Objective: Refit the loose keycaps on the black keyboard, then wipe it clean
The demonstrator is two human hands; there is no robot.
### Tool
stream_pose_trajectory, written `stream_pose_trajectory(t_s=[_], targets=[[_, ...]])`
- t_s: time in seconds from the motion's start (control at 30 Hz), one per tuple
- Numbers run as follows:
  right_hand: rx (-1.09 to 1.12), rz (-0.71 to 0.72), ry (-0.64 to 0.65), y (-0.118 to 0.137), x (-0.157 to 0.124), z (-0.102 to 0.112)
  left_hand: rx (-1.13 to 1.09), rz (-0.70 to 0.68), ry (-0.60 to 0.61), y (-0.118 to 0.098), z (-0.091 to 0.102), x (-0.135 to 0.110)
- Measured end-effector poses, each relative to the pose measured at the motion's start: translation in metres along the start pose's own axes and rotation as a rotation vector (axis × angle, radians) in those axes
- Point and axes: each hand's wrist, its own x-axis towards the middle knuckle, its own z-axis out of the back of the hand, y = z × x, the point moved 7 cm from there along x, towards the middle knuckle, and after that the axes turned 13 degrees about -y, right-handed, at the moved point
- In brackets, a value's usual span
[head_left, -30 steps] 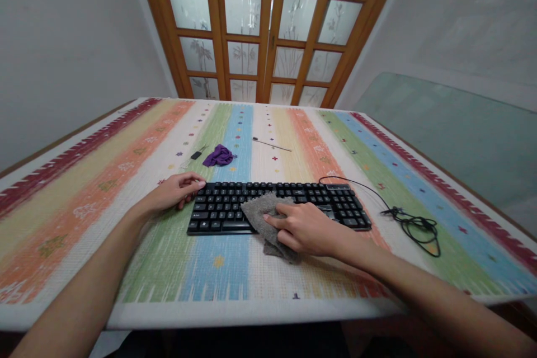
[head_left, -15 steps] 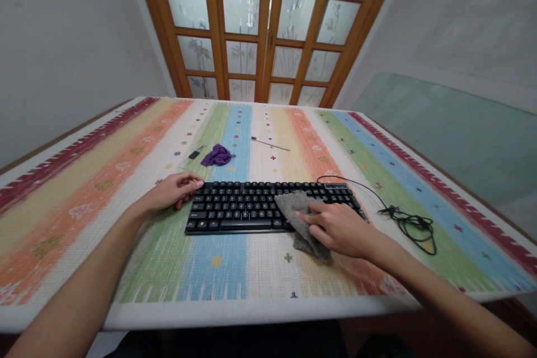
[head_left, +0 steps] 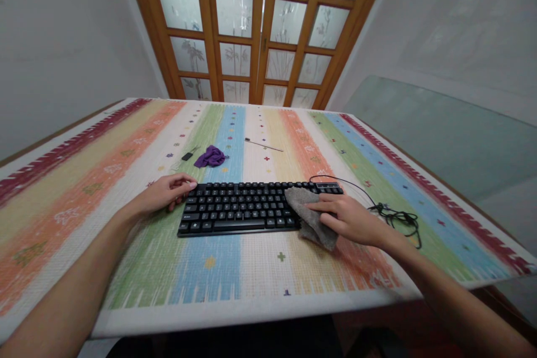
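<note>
A black keyboard (head_left: 239,210) lies flat across the striped tablecloth in front of me. My left hand (head_left: 170,191) grips its far left corner, thumb on the top edge and fingers curled beside it. Over the right-hand keys, my right hand (head_left: 346,217) presses a grey cloth (head_left: 312,218) down, fingers pointing left on top of it. The cloth hides part of the right side and hangs past the near edge onto the table. From the keyboard's far edge a black cable (head_left: 396,217) runs right into a loose bundle.
Beyond the keyboard lie a crumpled purple cloth (head_left: 210,156), a small black item with a pale end (head_left: 188,155), and a thin long-handled brush (head_left: 263,144). The striped tablecloth (head_left: 210,285) covers the table up to its near edge. Wood-framed glass doors (head_left: 255,33) stand behind.
My right hand has slid the grey cloth rightward over the keys, uncovering some keys on its left. My left hand keeps its place at the corner. The whole view has shifted slightly.
</note>
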Motion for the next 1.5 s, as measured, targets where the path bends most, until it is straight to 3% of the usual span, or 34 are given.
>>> stream_pose_trajectory(t_s=[0.17,0.47,0.63,0.77,0.97,1.17,1.5], targets=[[0.068,0.152,-0.096,0.039,0.024,0.005,-0.006,0.005,-0.005,-0.002,0.0,-0.001],[0.007,0.579,-0.119,0.174,0.086,-0.037,-0.04,-0.021,-0.014,-0.004,0.0,0.0],[-0.021,0.64,-0.151,0.215,0.118,-0.064,-0.014,-0.052,-0.025,-0.003,0.001,0.003],[-0.038,0.623,-0.157,0.22,0.124,-0.083,-0.006,-0.061,-0.042,-0.006,0.002,0.002],[-0.046,0.642,-0.134,0.214,0.113,-0.083,-0.021,-0.019,-0.029,-0.007,0.001,-0.002],[-0.075,0.51,-0.042,0.184,0.098,-0.073,-0.025,-0.004,0.0,-0.005,-0.001,-0.002],[-0.137,0.319,-0.029,0.132,0.055,-0.062,-0.014,0.016,-0.014,-0.003,0.001,-0.002]])
